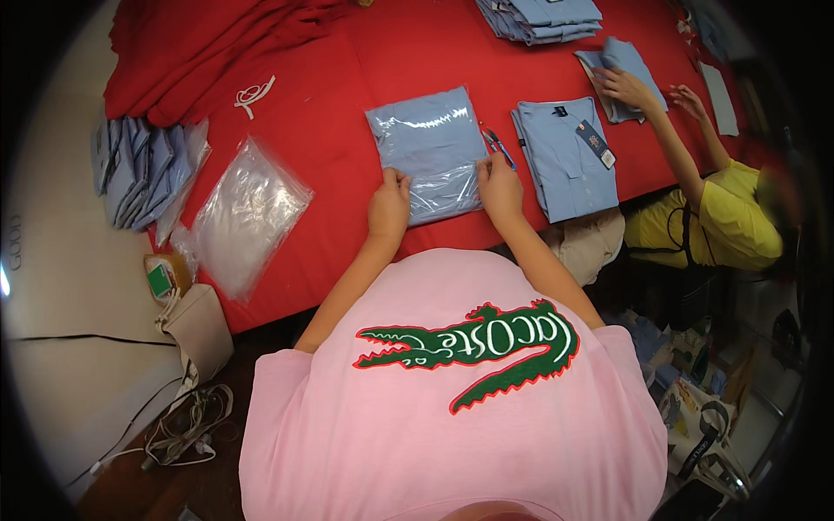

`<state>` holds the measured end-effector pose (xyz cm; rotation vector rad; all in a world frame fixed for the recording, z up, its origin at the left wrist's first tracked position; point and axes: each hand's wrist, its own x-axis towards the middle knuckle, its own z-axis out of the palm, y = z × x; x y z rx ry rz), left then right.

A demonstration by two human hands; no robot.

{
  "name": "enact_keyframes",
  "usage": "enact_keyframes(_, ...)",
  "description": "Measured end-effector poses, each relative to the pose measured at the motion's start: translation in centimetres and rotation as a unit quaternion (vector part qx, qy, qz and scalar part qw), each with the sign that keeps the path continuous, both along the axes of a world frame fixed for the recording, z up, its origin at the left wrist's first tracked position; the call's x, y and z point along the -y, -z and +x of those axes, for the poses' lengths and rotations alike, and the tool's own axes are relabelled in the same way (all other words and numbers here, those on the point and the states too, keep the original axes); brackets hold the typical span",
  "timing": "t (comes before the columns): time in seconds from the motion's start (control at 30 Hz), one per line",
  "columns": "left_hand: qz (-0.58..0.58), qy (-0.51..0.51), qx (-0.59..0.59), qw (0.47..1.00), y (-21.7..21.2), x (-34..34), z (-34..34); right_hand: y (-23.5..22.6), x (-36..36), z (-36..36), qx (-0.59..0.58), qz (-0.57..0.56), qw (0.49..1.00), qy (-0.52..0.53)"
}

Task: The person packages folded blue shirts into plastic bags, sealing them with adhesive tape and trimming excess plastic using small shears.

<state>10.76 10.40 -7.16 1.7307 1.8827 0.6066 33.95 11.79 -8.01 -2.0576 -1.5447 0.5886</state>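
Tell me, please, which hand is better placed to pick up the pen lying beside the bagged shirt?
The right hand, probably: it rests on the bagged shirt's right edge, just below the pen. The left hand sits on the far side.

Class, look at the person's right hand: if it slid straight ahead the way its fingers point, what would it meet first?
The right hand rests on the bagged blue shirt; sliding ahead along its right edge, it would probably meet the blue pen first.
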Motion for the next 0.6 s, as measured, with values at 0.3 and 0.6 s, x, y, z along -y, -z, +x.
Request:
enact_keyframes(0.3, 0.146, 0.154, -0.076, 0.974, -3.1, -0.1, -2.4, -3.3, 1.0, 4.0, 0.070, 0.164, 0.979, -0.099)
enact_keyframes(0.6, 0.142, 0.289, -0.133, 0.938, 0.9, -2.7, 1.5, -0.6, 1.7, -0.5, 0.086, 0.100, 0.942, -0.307)
